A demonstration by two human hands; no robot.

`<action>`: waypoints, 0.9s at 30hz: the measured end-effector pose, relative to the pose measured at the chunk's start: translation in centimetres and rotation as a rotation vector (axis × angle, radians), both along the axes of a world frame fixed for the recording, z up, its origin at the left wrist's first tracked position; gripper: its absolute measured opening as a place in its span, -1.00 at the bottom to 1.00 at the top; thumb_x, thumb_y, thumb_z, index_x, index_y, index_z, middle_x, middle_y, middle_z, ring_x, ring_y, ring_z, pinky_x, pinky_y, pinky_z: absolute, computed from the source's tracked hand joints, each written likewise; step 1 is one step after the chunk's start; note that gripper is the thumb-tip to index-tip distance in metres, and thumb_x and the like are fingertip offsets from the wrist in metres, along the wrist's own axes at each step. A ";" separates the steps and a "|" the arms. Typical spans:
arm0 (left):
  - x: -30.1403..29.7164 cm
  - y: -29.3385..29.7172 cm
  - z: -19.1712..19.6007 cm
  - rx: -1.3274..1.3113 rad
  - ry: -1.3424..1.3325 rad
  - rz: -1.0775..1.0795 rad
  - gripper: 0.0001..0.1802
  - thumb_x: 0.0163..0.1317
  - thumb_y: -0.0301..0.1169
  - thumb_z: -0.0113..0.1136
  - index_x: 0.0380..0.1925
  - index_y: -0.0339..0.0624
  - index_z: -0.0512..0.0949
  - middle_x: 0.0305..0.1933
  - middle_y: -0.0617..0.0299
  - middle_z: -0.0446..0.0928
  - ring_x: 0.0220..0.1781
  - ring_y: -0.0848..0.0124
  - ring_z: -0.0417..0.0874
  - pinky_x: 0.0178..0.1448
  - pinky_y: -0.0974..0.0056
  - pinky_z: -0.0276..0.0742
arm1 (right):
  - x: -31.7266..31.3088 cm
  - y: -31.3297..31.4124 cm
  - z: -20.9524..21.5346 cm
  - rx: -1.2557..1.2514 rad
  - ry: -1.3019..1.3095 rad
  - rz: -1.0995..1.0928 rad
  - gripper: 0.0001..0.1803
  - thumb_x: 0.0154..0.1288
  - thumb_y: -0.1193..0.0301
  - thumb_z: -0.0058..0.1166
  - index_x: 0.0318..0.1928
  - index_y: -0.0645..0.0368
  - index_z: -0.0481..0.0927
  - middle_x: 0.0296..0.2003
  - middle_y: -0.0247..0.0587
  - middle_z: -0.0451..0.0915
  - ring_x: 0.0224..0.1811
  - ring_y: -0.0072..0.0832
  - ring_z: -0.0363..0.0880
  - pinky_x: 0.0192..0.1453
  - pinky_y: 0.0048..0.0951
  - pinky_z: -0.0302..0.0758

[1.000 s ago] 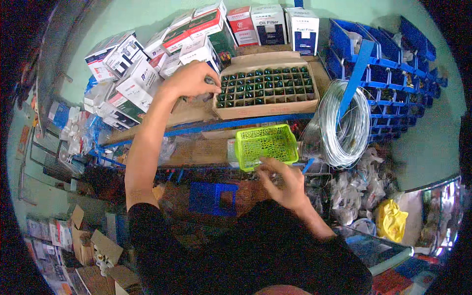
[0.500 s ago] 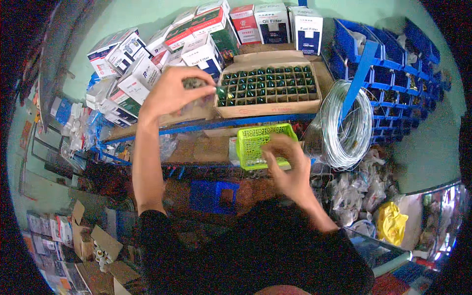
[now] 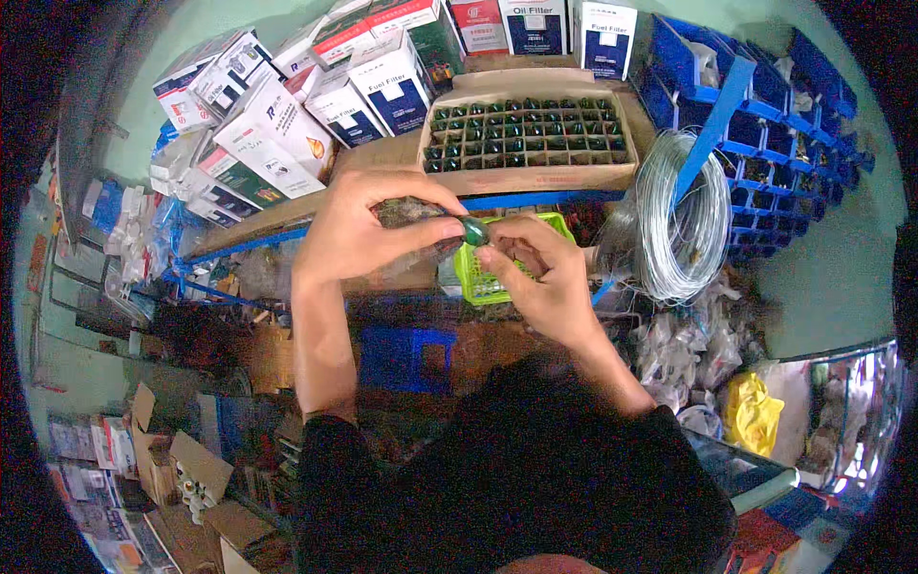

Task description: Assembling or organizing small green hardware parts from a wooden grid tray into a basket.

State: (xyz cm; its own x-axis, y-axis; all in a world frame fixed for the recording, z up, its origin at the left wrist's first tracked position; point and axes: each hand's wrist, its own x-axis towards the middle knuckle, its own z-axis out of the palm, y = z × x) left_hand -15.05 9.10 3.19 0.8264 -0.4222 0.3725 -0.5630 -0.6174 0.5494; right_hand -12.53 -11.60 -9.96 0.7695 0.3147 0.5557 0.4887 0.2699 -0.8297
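Observation:
My left hand [image 3: 368, 230] holds a small dark green rounded part [image 3: 473, 230] between thumb and fingertips, with more dark pieces cupped in the palm. My right hand [image 3: 540, 273] meets it, fingertips pinching at the same green part. Both hands hover just in front of a lime green plastic basket [image 3: 478, 277], which they partly hide. Behind them, on the shelf, sits an open cardboard tray [image 3: 526, 172] divided into cells filled with several dark green parts.
White and blue filter boxes [image 3: 277, 124] are stacked at the back left. A coil of silver wire [image 3: 684, 225] hangs right of the basket. Blue storage bins [image 3: 765, 115] line the right. A blue crate [image 3: 406, 359] and cardboard boxes [image 3: 182, 469] sit below.
My left hand came down from the cardboard tray with green parts and moved toward the middle. My right hand rose from the basket's front edge to meet it.

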 end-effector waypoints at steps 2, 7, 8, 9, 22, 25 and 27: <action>-0.6 -0.1 -0.1 -0.088 0.063 0.097 -0.78 0.19 -0.54 0.41 -0.13 -0.26 0.73 -0.16 0.12 0.73 -0.11 0.35 0.72 0.06 0.29 0.60 | -0.5 0.4 -0.1 0.049 0.067 -0.019 -0.79 0.31 0.52 0.35 -0.08 0.28 0.65 -0.23 -0.18 0.70 -0.23 -0.55 0.66 -0.20 -0.48 0.56; -2.6 -4.0 -2.5 0.012 -0.571 0.123 -0.69 0.25 -0.36 0.27 -0.06 -0.29 0.69 0.02 -0.03 0.66 0.09 0.07 0.65 0.30 0.01 0.51 | -0.6 0.0 0.2 0.058 0.180 -0.119 -0.85 0.31 0.55 0.30 -0.13 0.28 0.66 -0.36 -0.19 0.72 -0.36 -0.48 0.67 -0.24 -0.42 0.57; -2.6 -5.4 -2.8 0.169 -0.645 0.057 -0.73 0.24 -0.38 0.26 -0.12 -0.30 0.68 -0.05 -0.02 0.67 0.01 0.05 0.67 0.21 0.02 0.56 | -1.3 -0.5 1.4 -0.031 -0.008 -0.184 -0.86 0.30 0.58 0.26 -0.14 0.29 0.66 -0.37 -0.19 0.72 -0.38 -0.48 0.67 -0.26 -0.41 0.58; -2.4 -6.2 -3.3 0.324 -0.714 -0.012 -0.77 0.24 -0.40 0.25 -0.17 -0.31 0.68 -0.12 -0.01 0.67 -0.07 0.03 0.69 0.12 0.04 0.61 | -1.7 -1.0 1.8 -0.120 -0.197 -0.250 -0.88 0.29 0.60 0.22 -0.16 0.30 0.66 -0.38 -0.19 0.72 -0.40 -0.49 0.67 -0.28 -0.39 0.58; -1.0 -4.2 -3.9 0.077 -0.874 0.060 -0.77 0.30 -0.30 0.34 -0.43 -0.22 0.61 -0.49 0.07 0.56 -0.55 0.14 0.56 -0.45 0.11 0.46 | -2.9 -2.1 1.7 -0.312 -0.214 -0.183 -0.70 0.19 0.69 0.19 -0.04 0.27 0.62 -0.15 -0.05 0.73 -0.17 -0.28 0.76 -0.12 -0.40 0.65; -1.5 -3.0 -4.5 0.270 -0.579 0.191 -0.80 0.37 -0.30 0.26 -0.34 -0.21 0.63 -0.48 0.10 0.61 -0.49 0.24 0.62 -0.32 0.17 0.54 | -2.6 -0.9 0.5 -0.078 -0.117 -0.217 -0.70 0.16 0.70 0.19 -0.06 0.30 0.61 -0.21 -0.06 0.71 -0.23 -0.31 0.75 -0.15 -0.36 0.67; -1.5 -2.1 -4.3 0.166 -0.552 0.752 -0.76 0.34 -0.23 0.29 -0.30 -0.18 0.65 -0.44 0.14 0.65 -0.44 0.24 0.68 -0.28 0.15 0.59 | -2.9 -0.9 0.8 -0.025 0.177 -0.065 -0.76 0.24 0.67 0.20 -0.06 0.33 0.59 -0.29 -0.08 0.69 -0.31 -0.38 0.74 -0.22 -0.38 0.68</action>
State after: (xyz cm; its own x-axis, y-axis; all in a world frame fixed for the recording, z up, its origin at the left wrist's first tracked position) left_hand -16.54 7.03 -1.12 0.6283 0.0665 0.7751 -0.1400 -0.9704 0.1967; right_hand -15.45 -12.51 -9.12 0.8736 0.2730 0.4029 0.3507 0.2210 -0.9100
